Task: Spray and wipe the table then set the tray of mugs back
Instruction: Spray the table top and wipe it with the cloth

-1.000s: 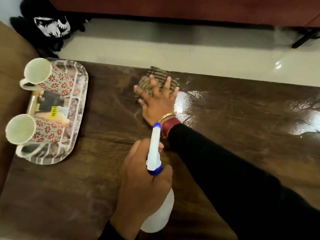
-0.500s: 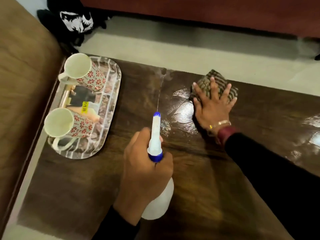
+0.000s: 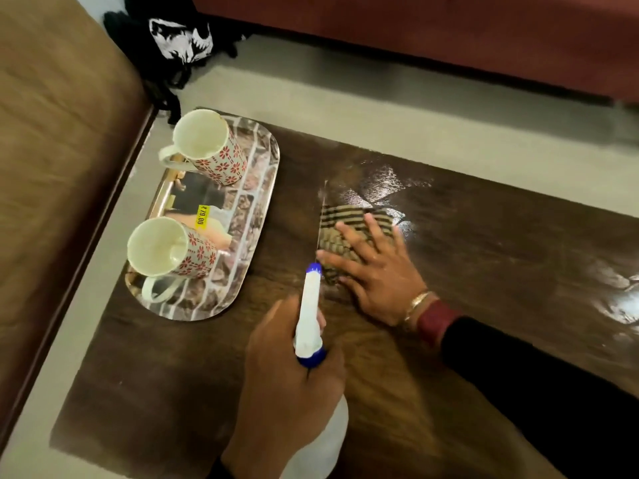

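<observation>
left hand (image 3: 287, 371) low centre, back of hand up, fingers curled round spray bottle (image 3: 309, 316) neck. right hand (image 3: 377, 271) just ahead of it, palm down, fingers spread flat on cloth (image 3: 342, 219). right forearm in dark sleeve (image 3: 536, 392) angled in from right, bangle (image 3: 416, 302) on wrist

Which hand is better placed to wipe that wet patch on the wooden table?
Right hand: flat on the striped brown cloth beside the wet patch; the left hand grips the white spray bottle.
</observation>
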Demonstrator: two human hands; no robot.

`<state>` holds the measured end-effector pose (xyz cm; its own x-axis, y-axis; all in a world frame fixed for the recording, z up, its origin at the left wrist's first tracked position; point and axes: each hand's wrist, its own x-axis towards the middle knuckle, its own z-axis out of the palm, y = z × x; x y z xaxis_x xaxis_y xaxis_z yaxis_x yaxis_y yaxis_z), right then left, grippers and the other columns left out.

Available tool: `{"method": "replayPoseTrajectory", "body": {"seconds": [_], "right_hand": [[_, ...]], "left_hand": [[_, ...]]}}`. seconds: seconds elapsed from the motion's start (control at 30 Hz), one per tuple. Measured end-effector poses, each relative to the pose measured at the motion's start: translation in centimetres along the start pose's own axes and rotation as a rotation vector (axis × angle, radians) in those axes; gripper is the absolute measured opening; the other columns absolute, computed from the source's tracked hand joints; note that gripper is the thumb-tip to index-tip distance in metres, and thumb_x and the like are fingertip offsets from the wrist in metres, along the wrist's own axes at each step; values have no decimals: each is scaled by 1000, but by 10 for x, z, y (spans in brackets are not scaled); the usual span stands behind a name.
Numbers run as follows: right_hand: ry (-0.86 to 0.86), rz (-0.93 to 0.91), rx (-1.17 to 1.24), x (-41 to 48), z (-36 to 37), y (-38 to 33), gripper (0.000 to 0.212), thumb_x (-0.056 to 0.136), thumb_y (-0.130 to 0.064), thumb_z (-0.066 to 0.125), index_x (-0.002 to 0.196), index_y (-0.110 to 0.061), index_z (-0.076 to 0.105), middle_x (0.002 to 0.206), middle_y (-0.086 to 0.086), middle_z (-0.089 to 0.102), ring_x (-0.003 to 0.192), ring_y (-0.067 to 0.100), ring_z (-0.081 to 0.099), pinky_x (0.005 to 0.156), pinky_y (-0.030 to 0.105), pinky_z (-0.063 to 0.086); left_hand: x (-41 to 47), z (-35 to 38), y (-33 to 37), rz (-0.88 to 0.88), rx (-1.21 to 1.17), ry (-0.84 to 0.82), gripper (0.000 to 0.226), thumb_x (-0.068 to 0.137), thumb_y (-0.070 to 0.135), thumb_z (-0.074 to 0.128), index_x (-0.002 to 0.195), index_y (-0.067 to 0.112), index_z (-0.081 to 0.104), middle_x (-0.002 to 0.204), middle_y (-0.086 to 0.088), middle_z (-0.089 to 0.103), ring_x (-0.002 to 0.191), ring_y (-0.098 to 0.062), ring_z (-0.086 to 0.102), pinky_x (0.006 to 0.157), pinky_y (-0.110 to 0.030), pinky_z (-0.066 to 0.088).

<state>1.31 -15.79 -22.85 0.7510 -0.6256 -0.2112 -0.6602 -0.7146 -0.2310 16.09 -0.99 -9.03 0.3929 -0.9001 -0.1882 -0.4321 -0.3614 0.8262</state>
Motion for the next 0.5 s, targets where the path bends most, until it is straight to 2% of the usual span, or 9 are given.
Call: {"method": "replayPoseTrajectory", "body": {"seconds": [0.13,0.2,0.27,0.33,0.5], "right_hand": [[41,304,25,54,-24,41,54,105,-53,27,158,-60,15,176,-4,1,158,48,-6,120,77,3],[64,384,69,110,-35,40,54,106,-55,27,158,-60,14,176,-6,-5,158,49,-10,120,77,-1],[58,332,79,161,-41,23,54,105,-57,28,158,-59,18,176,-7,-2,158,47,-8,120,76,-1],[46,239,55,189,-42,0,54,106,-55,29,159,-55,23,176,-7,2,160,43,-4,122,74,-1],[66,108,46,145,-23,-7,56,105,-46,33,160,-49,26,176,-6,8,161,41,0,122,75,3]], "left_hand": [[-1,-6,-7,3,43,24,33,66,23,73,91,35,54,83,10,58,82,-16,63,67,-33,60],[-3,-7,-12,8,34,33,34,67,21,73,92,34,54,83,8,58,80,-18,63,65,-35,59],[-7,-8,-16,12,-15,42,30,67,13,72,88,26,56,77,2,57,69,-22,61,60,-44,58],[-10,-8,-17,3,-41,57,28,67,10,72,87,22,56,76,0,56,66,-23,60,58,-48,57],[-15,-13,-18,-24,-5,59,34,67,15,69,94,31,57,84,1,60,73,-21,62,63,-47,58]]}}
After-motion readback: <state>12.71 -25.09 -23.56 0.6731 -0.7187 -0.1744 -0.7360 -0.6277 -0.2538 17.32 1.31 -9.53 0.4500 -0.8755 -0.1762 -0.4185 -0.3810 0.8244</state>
